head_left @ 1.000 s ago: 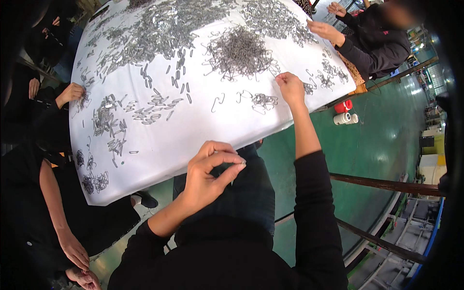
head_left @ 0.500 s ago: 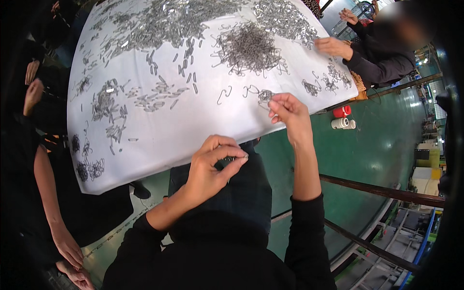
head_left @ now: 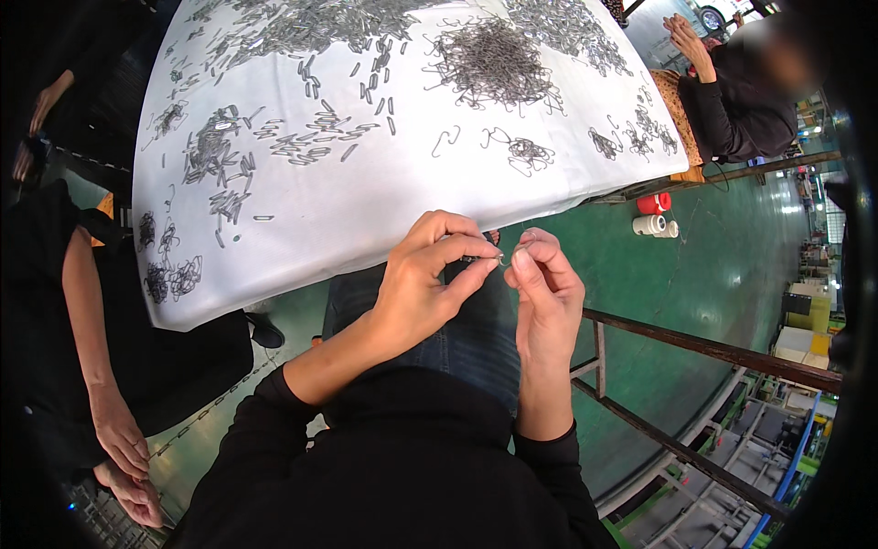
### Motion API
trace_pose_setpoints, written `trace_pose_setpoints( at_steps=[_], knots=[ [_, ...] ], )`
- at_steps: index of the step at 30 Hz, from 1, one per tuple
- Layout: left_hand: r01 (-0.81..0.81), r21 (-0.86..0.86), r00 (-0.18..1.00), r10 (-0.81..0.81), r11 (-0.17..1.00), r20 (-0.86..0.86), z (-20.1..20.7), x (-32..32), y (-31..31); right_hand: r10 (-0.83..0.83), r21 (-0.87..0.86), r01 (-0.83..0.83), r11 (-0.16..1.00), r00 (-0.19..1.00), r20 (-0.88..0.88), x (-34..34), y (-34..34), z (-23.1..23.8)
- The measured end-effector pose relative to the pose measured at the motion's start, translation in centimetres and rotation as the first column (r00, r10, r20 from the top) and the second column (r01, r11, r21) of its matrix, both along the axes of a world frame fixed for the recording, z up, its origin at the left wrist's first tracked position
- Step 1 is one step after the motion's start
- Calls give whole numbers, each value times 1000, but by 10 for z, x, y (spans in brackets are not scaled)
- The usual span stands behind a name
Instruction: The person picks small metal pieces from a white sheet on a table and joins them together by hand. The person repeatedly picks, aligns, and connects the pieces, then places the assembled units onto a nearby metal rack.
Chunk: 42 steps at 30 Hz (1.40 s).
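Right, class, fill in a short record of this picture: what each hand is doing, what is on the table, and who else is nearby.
left hand: pinches a small metal piece at the fingertips
right hand: pinches the small wire hook, meeting the left
table: white cover, strewn with grey metal clips and wire hooks
wire pile: far centre of table
co-worker: seated at far right corner

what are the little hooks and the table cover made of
Hooks: most likely thin bent steel wire, grey with a dull glint. The left hand and right hand pinch one. Table cover: seemingly white cloth or sheet, matte, draping over the edge.
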<state>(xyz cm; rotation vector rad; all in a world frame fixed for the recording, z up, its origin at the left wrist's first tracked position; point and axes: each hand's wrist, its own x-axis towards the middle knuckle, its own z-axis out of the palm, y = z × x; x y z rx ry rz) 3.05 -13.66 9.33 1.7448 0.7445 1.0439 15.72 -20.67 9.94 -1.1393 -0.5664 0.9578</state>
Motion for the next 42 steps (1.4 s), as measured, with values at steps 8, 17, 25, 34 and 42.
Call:
trace_pose_setpoints(
  at_steps=[8, 17, 25, 34, 42],
  knots=[
    [-106, 128, 992, 114, 986, -59, -18, -11, 12, -238, 226, 169, 959, 916, 324, -23, 3, -10],
    [-289, 645, 638, 644, 708, -421, -106, -62, 127, -229, 229, 156, 961, 913, 338, -21, -3, -15],
    [-231, 299, 760, 363, 926, -538, -64, -44, 123, -222, 198, 148, 969, 870, 439, -20, -2, -20],
    [112, -359, 994, -110, 926, 28, 12, 12, 24, -218, 163, 148, 975, 759, 614, -6, 4, -25],
    [118, -134, 993, -116, 984, 27, 16, 17, 22, -235, 125, 201, 972, 759, 607, -1, 6, -28]
  ],
)
